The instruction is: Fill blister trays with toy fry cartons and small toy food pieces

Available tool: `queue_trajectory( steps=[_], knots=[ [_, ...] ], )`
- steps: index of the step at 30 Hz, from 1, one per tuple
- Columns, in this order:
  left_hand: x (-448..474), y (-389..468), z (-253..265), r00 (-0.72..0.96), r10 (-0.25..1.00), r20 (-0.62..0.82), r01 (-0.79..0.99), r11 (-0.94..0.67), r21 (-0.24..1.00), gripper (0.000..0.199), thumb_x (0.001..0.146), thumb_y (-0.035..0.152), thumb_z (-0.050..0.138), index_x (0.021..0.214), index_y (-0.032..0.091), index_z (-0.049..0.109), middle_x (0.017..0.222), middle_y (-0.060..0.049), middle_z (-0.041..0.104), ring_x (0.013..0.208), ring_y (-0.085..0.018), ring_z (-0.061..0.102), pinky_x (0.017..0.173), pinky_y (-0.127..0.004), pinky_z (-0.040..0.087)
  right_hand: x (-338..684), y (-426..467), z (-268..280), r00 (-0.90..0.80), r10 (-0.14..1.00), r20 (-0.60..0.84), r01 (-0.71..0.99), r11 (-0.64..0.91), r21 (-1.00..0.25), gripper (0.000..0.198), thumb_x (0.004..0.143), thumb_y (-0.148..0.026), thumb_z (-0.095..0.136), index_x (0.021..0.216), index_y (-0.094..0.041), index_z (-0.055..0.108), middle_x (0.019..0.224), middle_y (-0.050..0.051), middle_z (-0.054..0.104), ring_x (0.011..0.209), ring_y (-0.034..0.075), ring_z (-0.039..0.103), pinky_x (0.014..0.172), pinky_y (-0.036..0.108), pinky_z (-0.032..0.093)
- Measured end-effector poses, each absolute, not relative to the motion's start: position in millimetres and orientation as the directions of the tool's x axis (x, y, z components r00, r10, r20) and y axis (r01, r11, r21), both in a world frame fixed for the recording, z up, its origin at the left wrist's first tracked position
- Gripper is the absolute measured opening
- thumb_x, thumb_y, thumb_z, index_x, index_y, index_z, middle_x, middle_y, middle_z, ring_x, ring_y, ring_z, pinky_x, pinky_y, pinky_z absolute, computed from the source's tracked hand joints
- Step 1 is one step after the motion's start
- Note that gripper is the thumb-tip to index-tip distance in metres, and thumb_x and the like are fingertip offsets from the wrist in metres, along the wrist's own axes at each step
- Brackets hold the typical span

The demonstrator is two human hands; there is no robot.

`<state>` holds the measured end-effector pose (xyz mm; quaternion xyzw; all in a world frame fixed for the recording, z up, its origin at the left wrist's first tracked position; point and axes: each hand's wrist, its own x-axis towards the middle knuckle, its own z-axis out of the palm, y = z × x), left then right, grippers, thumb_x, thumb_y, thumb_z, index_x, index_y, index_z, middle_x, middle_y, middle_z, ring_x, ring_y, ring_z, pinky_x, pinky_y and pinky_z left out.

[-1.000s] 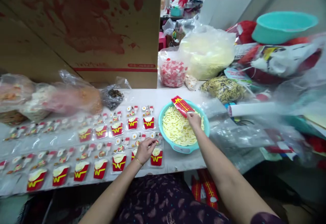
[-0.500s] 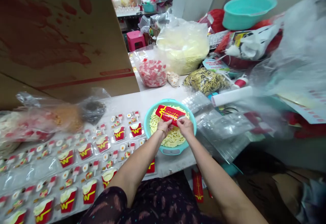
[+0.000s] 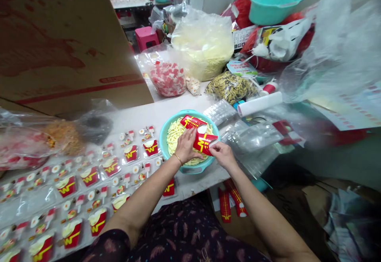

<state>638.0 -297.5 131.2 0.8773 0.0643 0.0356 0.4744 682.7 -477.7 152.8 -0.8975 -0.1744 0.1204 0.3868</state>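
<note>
Near the front edge of the worktop [image 3: 133,116], above a round turquoise plastic basin [image 3: 163,141], the right hand [image 3: 224,155] pinched a glossy red-and-yellow sleeve [image 3: 205,140], newly parted from its matching stack [image 3: 189,121] and apparently singled out. The left hand [image 3: 187,146] curled opposite, grip unclear; beyond, the stack slanted, yellow-marked.

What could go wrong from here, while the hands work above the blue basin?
The red piece with the yellow W, pinched by the right hand, might slip into the pale pieces below. The basin stands near the table's front edge, so a bump could perhaps push it off.
</note>
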Motion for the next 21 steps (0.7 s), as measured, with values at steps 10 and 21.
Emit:
queue_trajectory(
  steps=[10, 21],
  knots=[
    [574, -250, 120, 0.961, 0.276, 0.013, 0.206, -0.749, 0.629, 0.068, 0.056, 0.039, 0.071, 0.115, 0.014, 0.046, 0.103, -0.012, 0.055, 0.098, -0.026, 0.051, 0.088, -0.040, 0.042, 702, -427, 164, 0.841, 0.526, -0.123, 0.320, -0.668, -0.672, 0.014, 0.066, -0.024, 0.053, 0.057, -0.018, 0.062, 0.062, 0.000, 0.060, 0.059, 0.012, 0.053, 0.054, 0.022, 0.038],
    [517, -241, 108, 0.930, 0.368, 0.014, 0.261, -0.685, 0.680, 0.073, 0.062, 0.039, 0.067, 0.125, 0.015, 0.039, 0.106, -0.011, 0.053, 0.099, -0.025, 0.051, 0.086, -0.038, 0.044, 665, -389, 136, 0.707, 0.657, -0.260, 0.138, -0.490, -0.861, 0.028, 0.070, -0.032, 0.057, 0.091, -0.016, 0.065, 0.080, 0.004, 0.065, 0.068, 0.014, 0.057, 0.064, 0.026, 0.045]
  ],
)
